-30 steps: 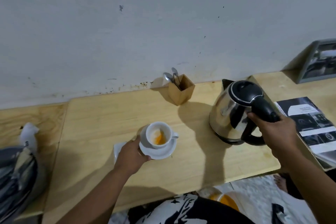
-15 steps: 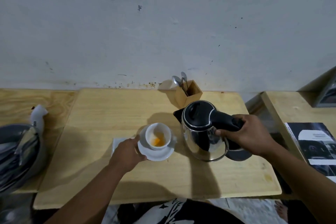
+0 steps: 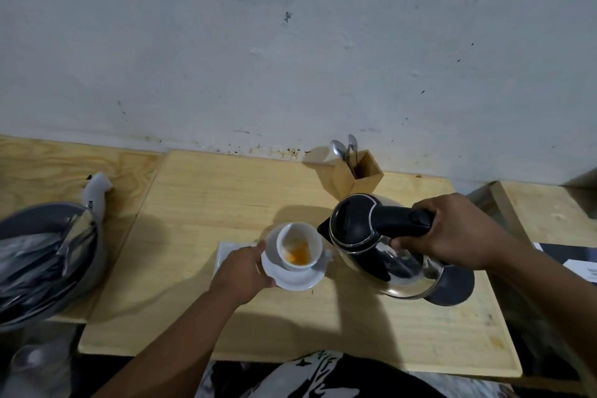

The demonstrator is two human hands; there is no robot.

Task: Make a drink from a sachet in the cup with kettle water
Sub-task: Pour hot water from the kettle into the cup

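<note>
A white cup point(image 3: 298, 247) with orange powder in its bottom stands on a white saucer point(image 3: 295, 278) at the middle of the wooden table. My left hand point(image 3: 240, 271) grips the saucer's left rim. My right hand point(image 3: 452, 229) is closed around the black handle of a steel kettle point(image 3: 381, 245), which hangs tilted just right of the cup, its spout close to the cup's rim. No water is visible leaving the spout. A pale flat sachet point(image 3: 226, 252) lies on the table, partly under my left hand.
A wooden holder with two spoons point(image 3: 357, 173) stands by the wall behind the kettle. A grey bowl of dark packets point(image 3: 45, 262) sits at the left edge. A magazine point(image 3: 571, 260) lies at the far right. The table's front edge point(image 3: 290, 357) is near my body.
The kettle has travelled left from the table's right side to beside the cup and tilted spout-down. My left hand has stayed on the saucer.
</note>
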